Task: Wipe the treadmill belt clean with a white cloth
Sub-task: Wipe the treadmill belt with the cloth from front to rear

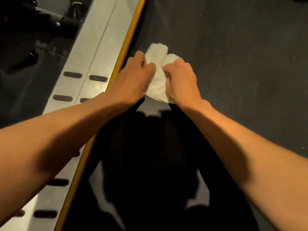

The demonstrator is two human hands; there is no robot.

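The dark treadmill belt (233, 47) fills most of the view, with pale specks scattered toward its right edge and a silver side rail (93, 52) along its left. The white cloth (158, 54) lies bunched on the belt just beside that left edge, its long axis running along the belt. The left hand (133, 77) and right hand (181, 79) flank it equally close, and their curled fingers (150, 66) grip its folds. The unwiped breadth probably lies rightward.
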